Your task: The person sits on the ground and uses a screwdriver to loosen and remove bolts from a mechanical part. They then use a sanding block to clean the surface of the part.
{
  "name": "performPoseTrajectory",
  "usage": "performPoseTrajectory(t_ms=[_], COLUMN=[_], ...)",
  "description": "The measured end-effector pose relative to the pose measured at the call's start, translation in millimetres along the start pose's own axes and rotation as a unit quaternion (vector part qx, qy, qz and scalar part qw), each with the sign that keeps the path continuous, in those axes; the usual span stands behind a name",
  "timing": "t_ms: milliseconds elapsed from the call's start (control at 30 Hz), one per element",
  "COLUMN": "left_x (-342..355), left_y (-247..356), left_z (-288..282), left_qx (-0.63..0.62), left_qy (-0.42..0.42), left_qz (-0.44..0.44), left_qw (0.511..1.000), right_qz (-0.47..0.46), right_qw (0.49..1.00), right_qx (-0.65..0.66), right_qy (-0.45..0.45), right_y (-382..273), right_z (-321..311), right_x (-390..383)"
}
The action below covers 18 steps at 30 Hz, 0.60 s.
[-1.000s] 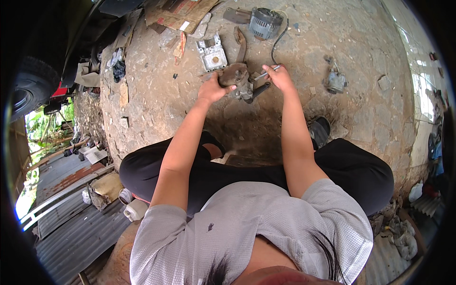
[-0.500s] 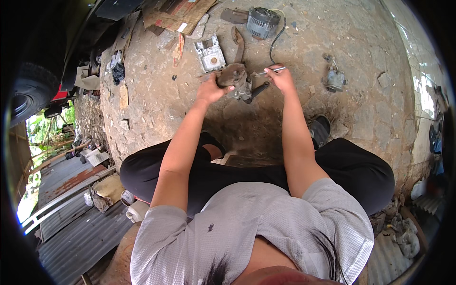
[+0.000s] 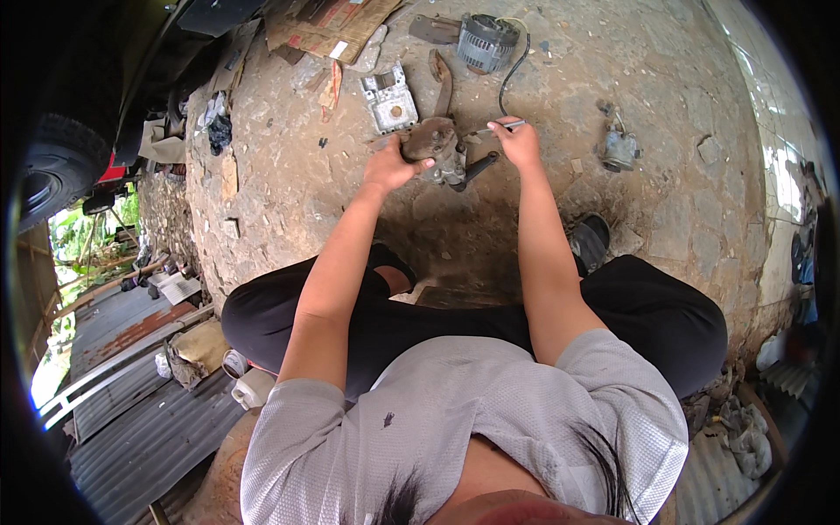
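Floor (image 3: 682, 87): rough, dusty, beneath all. Casting (image 3: 449, 157): brown-topped, grey-sided, apparently resting on the floor. Motor (image 3: 486, 45): grey, finned, well beyond the casting. Housing (image 3: 392, 103): pale, near the casting, just beyond and to its left. Left hand (image 3: 392, 164): curled around the casting's left edge. Right hand (image 3: 518, 144): pinching a rod (image 3: 518, 123) near the casting's right side. Bar (image 3: 480, 165): black, angled at the casting's lower right. Rod: thin, silvery; tip contact impossible to tell. Advisable, by judgement: brace the casting firmly, guide the rod lightly, tip clear of the left hand.
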<state>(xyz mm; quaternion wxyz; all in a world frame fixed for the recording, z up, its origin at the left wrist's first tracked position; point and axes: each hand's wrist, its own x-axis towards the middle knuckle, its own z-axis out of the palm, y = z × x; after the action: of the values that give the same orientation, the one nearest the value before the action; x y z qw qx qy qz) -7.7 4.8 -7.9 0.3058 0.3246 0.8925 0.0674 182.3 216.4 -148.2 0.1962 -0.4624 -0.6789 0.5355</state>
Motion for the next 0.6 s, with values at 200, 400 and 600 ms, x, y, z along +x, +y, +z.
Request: performPoseTrajectory(t_ms=[200,400,600], left_x=[1,-3,0], left_y=[-2,4,0], left_z=[0,-3,-2], left_qx=[-0.001,0.0,-0.007], left_qy=[-0.006,-0.006,-0.008], left_qz=[0.001,-0.008,0.0], left_qw=[1.0,1.0,1.0], right_qz=[-0.054,-0.032,-0.042], right_qw=[0.994,0.994,0.988], right_qx=[-0.064,-0.089,-0.109], right_qy=[-0.065,-0.053,-0.101], right_y=[-22,-33,-61], right_z=[6,4,-2], right_x=[-17,-8,-20])
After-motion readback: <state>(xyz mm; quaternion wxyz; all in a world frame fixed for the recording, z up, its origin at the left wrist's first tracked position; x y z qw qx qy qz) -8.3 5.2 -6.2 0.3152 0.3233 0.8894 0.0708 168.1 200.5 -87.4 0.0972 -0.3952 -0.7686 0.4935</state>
